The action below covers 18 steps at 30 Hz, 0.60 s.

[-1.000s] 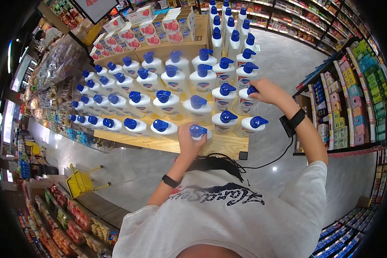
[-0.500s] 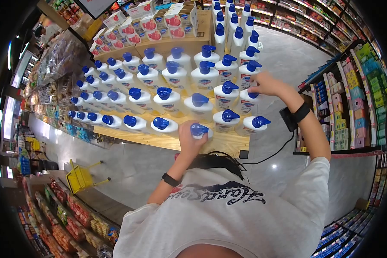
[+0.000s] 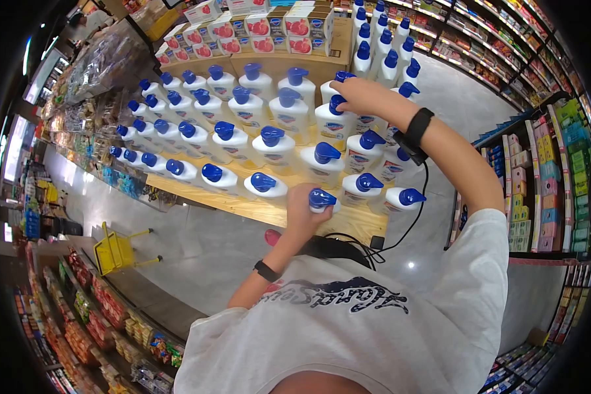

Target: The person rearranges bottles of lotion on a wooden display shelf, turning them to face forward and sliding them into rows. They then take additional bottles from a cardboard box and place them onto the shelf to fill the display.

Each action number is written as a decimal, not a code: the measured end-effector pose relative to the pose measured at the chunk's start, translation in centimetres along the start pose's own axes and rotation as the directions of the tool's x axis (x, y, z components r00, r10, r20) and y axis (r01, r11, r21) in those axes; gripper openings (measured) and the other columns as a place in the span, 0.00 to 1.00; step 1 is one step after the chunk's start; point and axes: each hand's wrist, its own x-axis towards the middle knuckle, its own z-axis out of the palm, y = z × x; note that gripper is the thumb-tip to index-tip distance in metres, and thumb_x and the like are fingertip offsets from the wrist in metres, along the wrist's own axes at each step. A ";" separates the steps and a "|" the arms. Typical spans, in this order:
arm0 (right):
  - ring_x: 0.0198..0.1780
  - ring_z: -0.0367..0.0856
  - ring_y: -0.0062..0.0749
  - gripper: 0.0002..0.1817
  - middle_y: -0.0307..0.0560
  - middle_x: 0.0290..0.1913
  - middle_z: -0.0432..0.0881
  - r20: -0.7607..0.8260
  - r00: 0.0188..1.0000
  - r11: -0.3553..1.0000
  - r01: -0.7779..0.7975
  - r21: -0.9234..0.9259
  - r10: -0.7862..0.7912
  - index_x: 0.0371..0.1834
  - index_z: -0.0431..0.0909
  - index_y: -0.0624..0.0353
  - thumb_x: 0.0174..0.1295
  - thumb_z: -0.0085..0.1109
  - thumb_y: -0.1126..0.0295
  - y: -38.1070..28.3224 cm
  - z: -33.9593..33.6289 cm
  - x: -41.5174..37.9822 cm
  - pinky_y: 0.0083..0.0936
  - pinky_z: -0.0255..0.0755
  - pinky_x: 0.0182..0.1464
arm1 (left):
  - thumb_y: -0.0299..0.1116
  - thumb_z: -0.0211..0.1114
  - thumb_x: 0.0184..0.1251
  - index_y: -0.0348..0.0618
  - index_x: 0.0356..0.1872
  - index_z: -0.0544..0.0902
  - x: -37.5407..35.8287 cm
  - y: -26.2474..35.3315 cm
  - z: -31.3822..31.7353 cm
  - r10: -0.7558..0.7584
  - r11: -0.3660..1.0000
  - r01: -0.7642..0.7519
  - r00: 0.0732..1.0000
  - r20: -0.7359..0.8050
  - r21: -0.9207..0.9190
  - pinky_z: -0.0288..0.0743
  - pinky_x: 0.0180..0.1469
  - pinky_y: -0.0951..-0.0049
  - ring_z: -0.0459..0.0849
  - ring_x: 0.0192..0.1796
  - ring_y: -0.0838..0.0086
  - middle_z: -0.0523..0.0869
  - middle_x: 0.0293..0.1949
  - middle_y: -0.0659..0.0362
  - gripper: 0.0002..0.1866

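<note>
Rows of white pump bottles with blue pump heads stand upright on a wooden table (image 3: 243,211). My left hand (image 3: 306,213) is wrapped around a front-row pump bottle (image 3: 322,199), whose lower body is hidden. Farther back, my right hand (image 3: 364,97) reaches over the right-hand columns, its fingers closed at the blue head of another pump bottle (image 3: 333,125). The forearm hides part of the bottles behind and beside it. Nearest my left hand are a bottle (image 3: 265,186) on its left and another bottle (image 3: 362,188) on its right.
Stacked soap boxes (image 3: 262,44) sit on a cardboard carton (image 3: 338,56) behind the bottles. More pump bottles (image 3: 383,49) line the back right. A black cable (image 3: 410,231) hangs by the table's right corner. Shelves (image 3: 545,164) flank the right, and a yellow basket (image 3: 113,253) stands left.
My right hand has moved left and back, from a right-edge bottle to one in an inner column. My left hand stays around the same front bottle. The whole view has shifted slightly.
</note>
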 end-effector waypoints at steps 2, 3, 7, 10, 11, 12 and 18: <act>0.46 0.83 0.52 0.21 0.58 0.43 0.83 0.034 0.999 1.000 -0.010 -0.028 0.011 0.52 0.76 0.62 0.56 0.65 0.66 -0.3 0.9 1.5 0.42 0.77 0.45 | 0.31 0.76 0.39 0.40 0.44 0.77 0.0 0.1 -0.1 0.003 1.000 -0.003 1.000 0.000 -0.002 0.69 0.51 0.57 0.77 0.47 0.53 0.80 0.42 0.50 0.26; 0.46 0.82 0.52 0.21 0.59 0.43 0.83 0.071 0.997 0.997 -0.006 -0.074 0.011 0.51 0.76 0.62 0.56 0.65 0.65 -0.5 1.6 2.0 0.42 0.77 0.45 | 0.31 0.76 0.39 0.40 0.44 0.77 0.0 0.1 -0.2 0.011 1.000 -0.011 1.000 0.000 -0.006 0.69 0.51 0.57 0.77 0.47 0.52 0.80 0.42 0.50 0.26; 0.43 0.83 0.54 0.19 0.62 0.42 0.82 0.147 0.989 0.996 0.012 -0.093 0.002 0.44 0.79 0.66 0.58 0.65 0.61 -0.8 2.2 2.9 0.42 0.78 0.45 | 0.32 0.76 0.40 0.40 0.44 0.77 0.0 0.0 -0.2 0.024 0.999 -0.024 1.000 -0.005 -0.026 0.69 0.50 0.57 0.77 0.46 0.52 0.80 0.42 0.50 0.26; 0.41 0.84 0.55 0.20 0.63 0.41 0.82 0.188 0.982 0.996 -0.019 -0.092 0.036 0.42 0.79 0.67 0.58 0.65 0.59 -1.4 1.5 2.8 0.41 0.78 0.44 | 0.32 0.76 0.40 0.40 0.45 0.77 0.2 0.2 -0.4 0.035 0.999 -0.035 0.999 0.000 -0.022 0.69 0.50 0.56 0.77 0.46 0.52 0.80 0.41 0.50 0.26; 0.41 0.84 0.55 0.20 0.63 0.41 0.82 0.180 0.983 0.996 -0.030 -0.085 0.045 0.42 0.79 0.68 0.58 0.65 0.59 -1.6 1.5 2.5 0.41 0.78 0.44 | 0.31 0.76 0.40 0.40 0.45 0.77 0.2 0.2 -0.4 0.036 0.999 -0.036 0.999 -0.001 -0.028 0.69 0.50 0.56 0.77 0.46 0.51 0.80 0.41 0.50 0.26; 0.40 0.84 0.55 0.20 0.63 0.40 0.82 0.172 0.984 0.996 -0.042 -0.079 0.055 0.42 0.79 0.68 0.58 0.65 0.58 -1.7 1.4 2.2 0.41 0.78 0.43 | 0.31 0.76 0.40 0.40 0.45 0.77 0.3 0.3 -0.4 0.038 0.999 -0.038 0.999 -0.002 -0.035 0.69 0.49 0.56 0.77 0.46 0.51 0.80 0.41 0.50 0.26; 0.40 0.83 0.56 0.20 0.64 0.38 0.83 0.094 0.996 1.000 -0.007 -0.025 0.009 0.42 0.79 0.68 0.58 0.65 0.60 -0.6 2.6 1.9 0.42 0.77 0.43 | 0.32 0.75 0.41 0.40 0.45 0.77 0.2 0.2 -0.3 0.046 0.998 -0.046 0.999 0.000 -0.035 0.68 0.49 0.56 0.77 0.45 0.52 0.80 0.41 0.51 0.26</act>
